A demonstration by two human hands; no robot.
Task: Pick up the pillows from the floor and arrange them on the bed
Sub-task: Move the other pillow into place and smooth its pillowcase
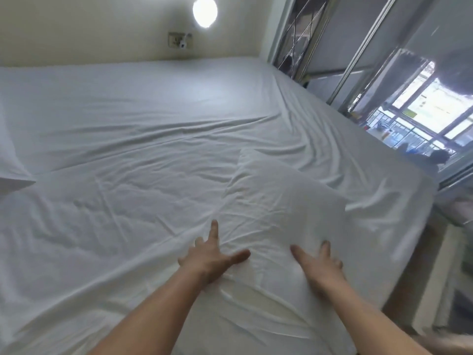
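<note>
A white pillow (pixel 279 201) lies on the bed (pixel 133 119) near its right front part, tilted with one corner pointing away from me. My left hand (pixel 212 257) rests flat at the pillow's left edge, fingers spread. My right hand (pixel 318 265) lies flat on the pillow's near right part, fingers apart. Neither hand grips the fabric. A second white pillow (pixel 10 162) shows partly at the bed's far left edge. The white sheet is wrinkled across the middle.
The bed fills most of the view. A wall with a round lamp (pixel 204 11) and a socket (pixel 179 40) stands beyond it. Mirrored sliding doors (pixel 371 47) run along the right side, with a narrow strip of floor (pixel 422 290) beside the bed.
</note>
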